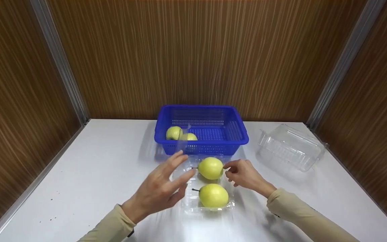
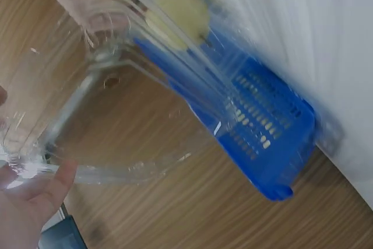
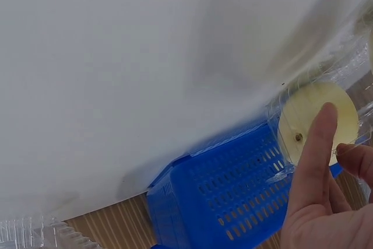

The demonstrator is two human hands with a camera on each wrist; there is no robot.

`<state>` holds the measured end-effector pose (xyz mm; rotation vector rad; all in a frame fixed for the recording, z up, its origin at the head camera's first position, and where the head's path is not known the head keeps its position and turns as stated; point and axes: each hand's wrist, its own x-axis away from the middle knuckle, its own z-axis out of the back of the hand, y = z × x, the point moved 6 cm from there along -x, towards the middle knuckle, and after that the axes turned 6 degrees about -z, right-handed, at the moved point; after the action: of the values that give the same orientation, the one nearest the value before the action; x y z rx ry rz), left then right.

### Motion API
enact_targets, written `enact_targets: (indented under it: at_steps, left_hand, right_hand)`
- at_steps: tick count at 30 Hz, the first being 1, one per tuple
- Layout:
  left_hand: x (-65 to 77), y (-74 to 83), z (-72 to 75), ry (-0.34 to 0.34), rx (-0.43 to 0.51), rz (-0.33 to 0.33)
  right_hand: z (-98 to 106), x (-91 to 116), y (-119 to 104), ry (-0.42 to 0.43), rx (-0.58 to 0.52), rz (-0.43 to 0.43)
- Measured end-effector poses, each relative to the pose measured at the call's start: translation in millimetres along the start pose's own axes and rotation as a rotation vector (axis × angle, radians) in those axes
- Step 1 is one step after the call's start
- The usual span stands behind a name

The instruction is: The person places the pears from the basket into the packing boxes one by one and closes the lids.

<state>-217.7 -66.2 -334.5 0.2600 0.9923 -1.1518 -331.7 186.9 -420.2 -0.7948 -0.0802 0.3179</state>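
Two yellow pears with dark stems, a far one point(image 1: 210, 168) and a near one point(image 1: 213, 195), sit in a clear plastic clamshell container point(image 1: 190, 203). My left hand point(image 1: 161, 185) is raised at the container's left side. Between its thumb and fingers it pinches the edge of the upright clear lid point(image 2: 137, 173), seen nearly edge-on in the head view. On the opposite side, my right hand point(image 1: 245, 174) has its fingertips right at the far pear and the container's right wall. Its index finger crosses in front of that pear in the right wrist view.
Behind the container stands a blue plastic basket point(image 1: 202, 143) with two yellow-green fruits point(image 1: 174, 133) in its left part. Another clear plastic container point(image 1: 292, 148) lies at the back right of the white table point(image 1: 113, 161). Wood-grain panels point(image 1: 193, 60) enclose the back and sides.
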Motion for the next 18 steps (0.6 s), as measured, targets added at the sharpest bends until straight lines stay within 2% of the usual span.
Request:
enact_targets:
  at_steps: [4,10,18]
  left_hand:
    - [-5.7,5.9,-13.6,-0.039,-0.011,0.022]
    - [-12.1,11.8,-32.5,-0.106,0.019,0.061]
    - [-11.9,21.1,-55.9,-0.215,0.105,0.079]
  right_hand:
    - [0.5,-0.9,2.7,-0.006,0.006,-0.051]
    - [2.2,-5.4,4.4,-0.031,0.011,-0.078]
    - [4.1,-8.1,5.8,-0.024,0.023,-0.018]
